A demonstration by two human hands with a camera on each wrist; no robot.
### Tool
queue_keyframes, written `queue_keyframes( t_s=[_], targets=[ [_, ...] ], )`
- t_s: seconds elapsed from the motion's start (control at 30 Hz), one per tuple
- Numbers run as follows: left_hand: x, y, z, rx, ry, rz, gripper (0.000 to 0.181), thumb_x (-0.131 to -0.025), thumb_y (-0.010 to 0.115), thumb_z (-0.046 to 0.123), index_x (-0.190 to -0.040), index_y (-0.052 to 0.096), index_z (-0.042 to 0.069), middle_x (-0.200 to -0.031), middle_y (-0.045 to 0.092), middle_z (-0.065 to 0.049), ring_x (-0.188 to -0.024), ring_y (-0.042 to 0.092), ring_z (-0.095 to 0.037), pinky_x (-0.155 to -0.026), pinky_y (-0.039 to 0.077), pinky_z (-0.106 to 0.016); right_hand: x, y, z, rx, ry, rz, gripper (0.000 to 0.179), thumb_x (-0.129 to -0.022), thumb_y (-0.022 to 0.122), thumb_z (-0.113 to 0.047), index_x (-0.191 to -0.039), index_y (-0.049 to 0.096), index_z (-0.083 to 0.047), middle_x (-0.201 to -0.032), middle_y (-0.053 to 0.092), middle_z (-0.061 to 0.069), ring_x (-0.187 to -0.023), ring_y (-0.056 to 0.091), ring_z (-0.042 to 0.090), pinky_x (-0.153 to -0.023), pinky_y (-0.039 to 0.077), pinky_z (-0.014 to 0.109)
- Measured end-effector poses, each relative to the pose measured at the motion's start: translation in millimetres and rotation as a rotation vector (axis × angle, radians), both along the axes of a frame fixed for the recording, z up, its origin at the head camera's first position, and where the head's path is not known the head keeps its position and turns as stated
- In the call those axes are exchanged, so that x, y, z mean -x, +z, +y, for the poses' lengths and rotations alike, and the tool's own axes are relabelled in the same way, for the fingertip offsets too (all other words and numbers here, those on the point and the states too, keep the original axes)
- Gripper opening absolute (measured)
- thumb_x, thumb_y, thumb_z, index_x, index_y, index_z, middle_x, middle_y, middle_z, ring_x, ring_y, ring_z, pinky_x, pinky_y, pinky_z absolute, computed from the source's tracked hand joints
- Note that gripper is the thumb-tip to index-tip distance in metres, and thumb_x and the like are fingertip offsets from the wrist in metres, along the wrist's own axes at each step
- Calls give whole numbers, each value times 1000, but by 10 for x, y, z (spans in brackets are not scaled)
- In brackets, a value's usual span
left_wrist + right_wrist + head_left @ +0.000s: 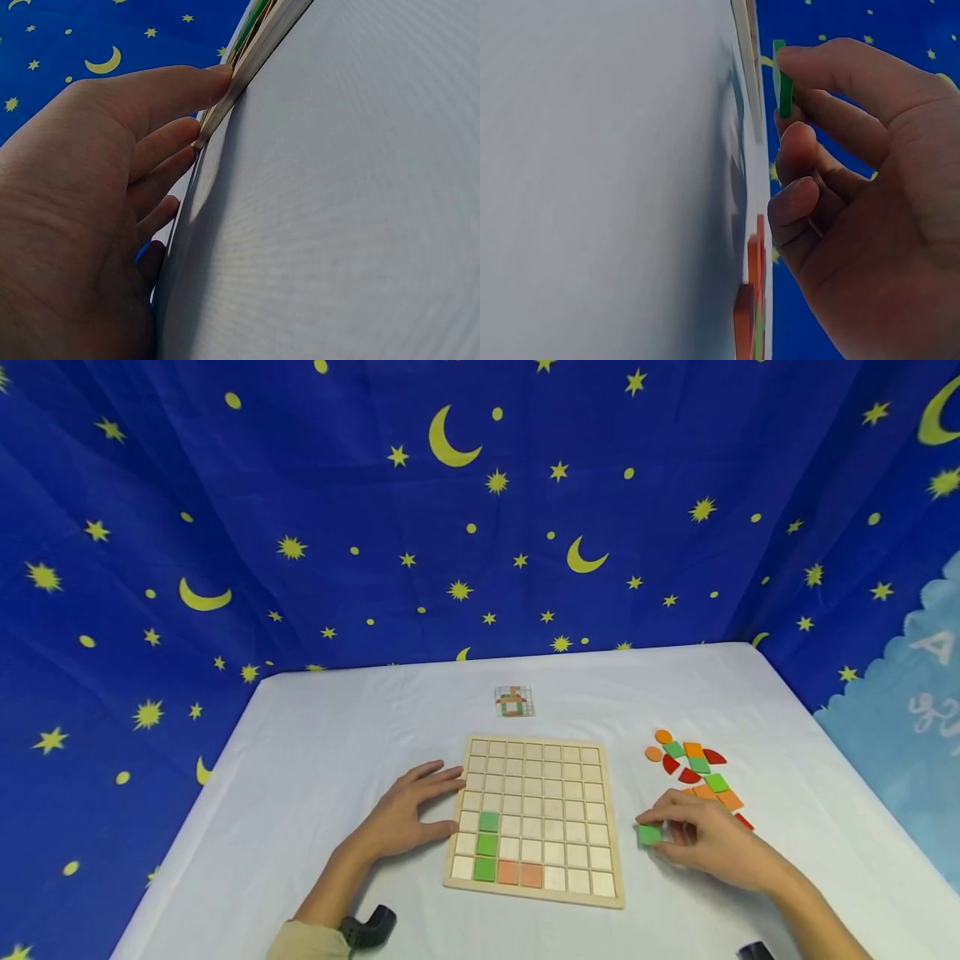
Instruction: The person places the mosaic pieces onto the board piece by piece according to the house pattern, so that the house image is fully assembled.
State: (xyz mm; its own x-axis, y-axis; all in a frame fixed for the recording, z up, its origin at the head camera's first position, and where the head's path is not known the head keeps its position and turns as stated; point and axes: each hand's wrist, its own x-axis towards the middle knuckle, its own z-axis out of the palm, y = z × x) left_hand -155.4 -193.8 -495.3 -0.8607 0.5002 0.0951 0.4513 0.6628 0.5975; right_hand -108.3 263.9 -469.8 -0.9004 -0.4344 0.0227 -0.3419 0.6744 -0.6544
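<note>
Green square tile (649, 836) is pinched in the R hand (705, 845), just off the R edge of a wooden grid board (613, 827) on a white-clothed desk (337, 718). The R grip is clamped on the tile, thumb & fingertips; the R wrist view has it clear of the desk, approx. flat, thin side to the camera.

Key relation: board lies directly L of the R grip, w/ a narrow gap btwn tile & board edge, tile approx. level w/ the lower rows. Being square, it shows no long axis; judged from here, how its sides are turned counts for more than which end leads. R hand is nearer. L hand (408, 810) is on the opp. side, fingers apart, holding nothing, thumb touching the board's L edge.

In the grid, three green tiles (487, 844) run up the 2nd col. from L, w/ two salmon tiles (507, 872) in line R of the lowest. Loose pcs., incl. an orange disc (663, 737) & a red quarter-circle (715, 757), lie farther back, mostly R of the held tile.
</note>
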Motion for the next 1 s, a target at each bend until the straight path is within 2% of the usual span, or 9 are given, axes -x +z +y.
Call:
queue_keyframes(
  t_s=[0.37,0.57,1.0],
  targets=[
    [9,-6,-5,-3,-4,4,61,-81,73,50,-136,56,29,-146,40,19,-140,23,-14,-106,26,-55,37,16,-206,29,61,2,29,-80,79,-29,-108,72,-31,-90,60,-13,-70,51,7,-56,42,21],
    [12,-11,-7,-6,-10,8,61,-81,73,50,-136,56,30,-146,41,19,-140,24,-14,-107,26,-55,62,31,-306,51,98,-26,28,-82,78,-31,-109,72,-30,-91,59,-12,-68,51,9,-55,42,21],
    [14,-20,-13,-9,-7,2,62,-81,72,53,-136,56,31,-146,40,21,-140,23,-13,-106,26,-55,86,26,-473,105,174,-15,28,-81,79,-22,-109,72,-23,-92,61,-10,-65,52,12,-53,43,20]
  ],
)
